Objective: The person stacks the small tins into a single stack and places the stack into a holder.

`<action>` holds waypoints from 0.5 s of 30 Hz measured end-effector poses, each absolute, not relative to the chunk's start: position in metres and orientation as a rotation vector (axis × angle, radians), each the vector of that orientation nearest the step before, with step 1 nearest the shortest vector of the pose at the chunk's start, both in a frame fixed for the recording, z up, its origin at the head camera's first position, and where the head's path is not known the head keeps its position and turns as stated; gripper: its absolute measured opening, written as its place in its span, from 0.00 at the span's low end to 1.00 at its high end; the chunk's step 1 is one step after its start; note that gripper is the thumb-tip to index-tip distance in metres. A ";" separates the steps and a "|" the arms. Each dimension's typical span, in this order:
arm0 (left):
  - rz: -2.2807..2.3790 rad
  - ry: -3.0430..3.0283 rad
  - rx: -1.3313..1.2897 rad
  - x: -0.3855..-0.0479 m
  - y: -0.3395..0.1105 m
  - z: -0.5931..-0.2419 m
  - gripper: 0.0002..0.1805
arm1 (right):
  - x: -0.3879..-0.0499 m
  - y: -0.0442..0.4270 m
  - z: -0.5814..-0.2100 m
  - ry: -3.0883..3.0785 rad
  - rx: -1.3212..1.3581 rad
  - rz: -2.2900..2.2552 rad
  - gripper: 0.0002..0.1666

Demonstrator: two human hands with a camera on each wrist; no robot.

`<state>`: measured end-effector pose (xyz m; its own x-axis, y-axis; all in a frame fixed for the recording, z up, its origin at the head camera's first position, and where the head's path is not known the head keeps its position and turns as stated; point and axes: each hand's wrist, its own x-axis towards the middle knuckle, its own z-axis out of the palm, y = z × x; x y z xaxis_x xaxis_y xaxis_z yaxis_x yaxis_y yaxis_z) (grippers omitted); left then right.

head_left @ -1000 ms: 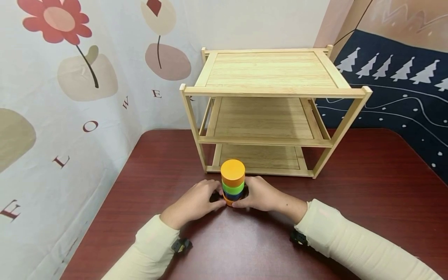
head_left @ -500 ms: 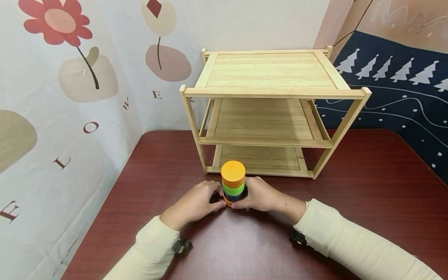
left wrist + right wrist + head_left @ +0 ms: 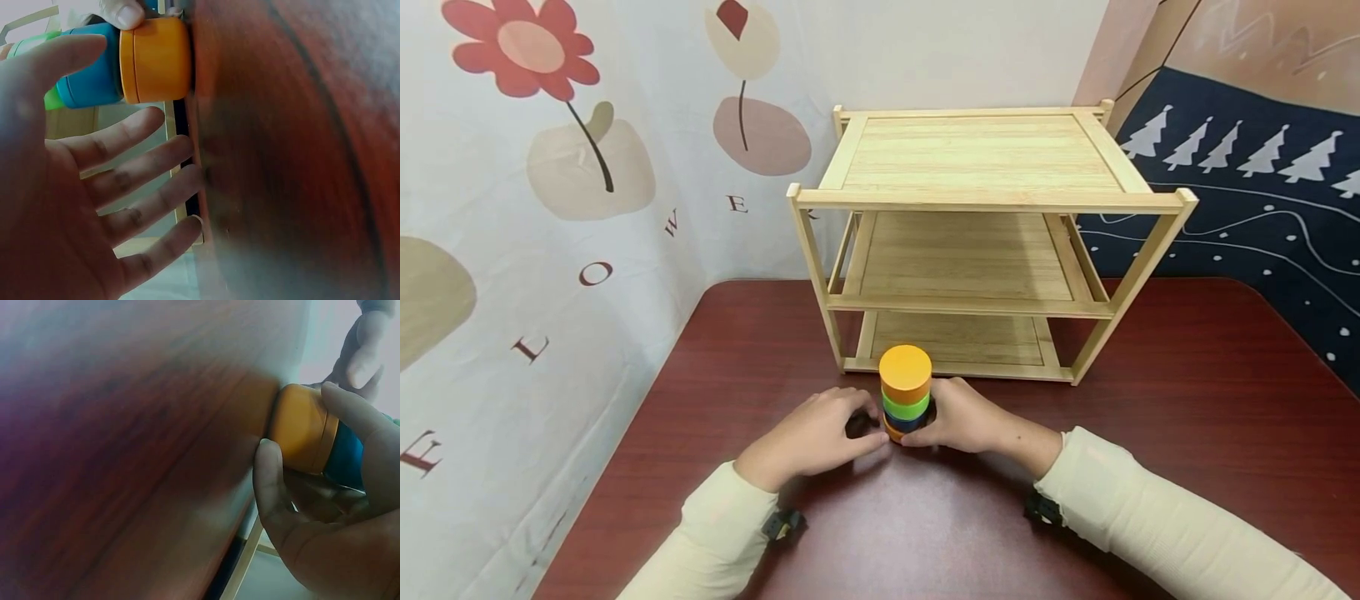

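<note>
A stack of small round lidded jars stands upright on the table: an orange top jar (image 3: pixel 906 373), a green jar (image 3: pixel 906 407), a blue jar (image 3: pixel 94 65) and an orange bottom jar (image 3: pixel 156 60). My right hand (image 3: pixel 967 417) holds the bottom jar from the right, its thumb at the front and its fingers curled round the far side. Left of the stack, my left hand (image 3: pixel 816 437) has its fingers spread and relaxed, with a small gap to the jars. In the left wrist view its thumb passes in front of the blue jar.
A three-tier wooden shelf (image 3: pixel 988 200) stands directly behind the stack on the dark red table (image 3: pixel 760 333). A flower-patterned cloth (image 3: pixel 625 150) hangs at the left, and a navy cloth with white trees (image 3: pixel 1240 192) at the right.
My left hand has drawn slightly left, away from the stack. The stack and my right hand have shifted a little to the right in the head view.
</note>
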<state>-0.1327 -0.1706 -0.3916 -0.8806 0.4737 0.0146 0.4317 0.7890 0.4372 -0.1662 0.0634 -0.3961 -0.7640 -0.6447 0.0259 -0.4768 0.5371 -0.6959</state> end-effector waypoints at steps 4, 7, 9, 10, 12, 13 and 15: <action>0.749 2.878 0.706 -0.133 -0.171 -0.388 0.18 | -0.167 0.066 -0.395 2.558 -0.946 -1.045 0.29; 0.815 2.888 0.664 -0.133 -0.169 -0.384 0.19 | -0.167 0.068 -0.394 2.559 -0.950 -1.051 0.30; 0.848 2.906 0.626 -0.132 -0.168 -0.382 0.21 | -0.167 0.070 -0.393 2.561 -0.953 -1.048 0.31; 0.857 2.925 0.612 -0.132 -0.167 -0.381 0.21 | -0.168 0.071 -0.393 2.560 -0.956 -1.047 0.31; 0.873 2.962 0.586 -0.131 -0.166 -0.379 0.22 | -0.168 0.073 -0.391 2.556 -0.958 -1.049 0.31; 0.872 2.987 0.581 -0.130 -0.166 -0.377 0.23 | -0.168 0.074 -0.391 2.556 -0.959 -1.049 0.32; 0.877 3.035 0.580 -0.129 -0.165 -0.376 0.23 | -0.167 0.076 -0.389 2.553 -0.964 -1.054 0.32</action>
<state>-0.1286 -0.1649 -0.3756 -0.9324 0.3214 0.1652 0.3599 0.7860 0.5026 -0.1674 0.0762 -0.3892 -0.7621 -0.6457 0.0472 -0.4911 0.5290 -0.6921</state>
